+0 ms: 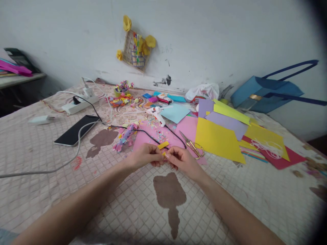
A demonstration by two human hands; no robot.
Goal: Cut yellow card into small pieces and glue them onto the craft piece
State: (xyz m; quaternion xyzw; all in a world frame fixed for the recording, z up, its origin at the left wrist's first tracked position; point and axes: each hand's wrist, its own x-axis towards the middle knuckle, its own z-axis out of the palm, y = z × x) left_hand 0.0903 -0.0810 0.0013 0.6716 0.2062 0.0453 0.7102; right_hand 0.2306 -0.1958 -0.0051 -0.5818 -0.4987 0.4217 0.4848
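My left hand [149,156] and my right hand [180,159] meet at the middle, fingertips pinched together on a small yellow paper piece [164,154]. A yellow strip [163,145] shows just beyond the fingers, over a pink sheet [143,137] scattered with paper bits. Gold-handled scissors [195,147] lie open to the right of my right hand. A white glue gun [157,114] rests behind the hands. To the left is a decorated purple and pink paper roll [125,137].
A black phone [76,131] and a white power strip [80,104] with cables lie left. Yellow sheets [218,139], a red sheet [283,157] and white string [267,148] are right. A blue bag [267,93] stands back right; a bowl [122,91] holds paper pieces.
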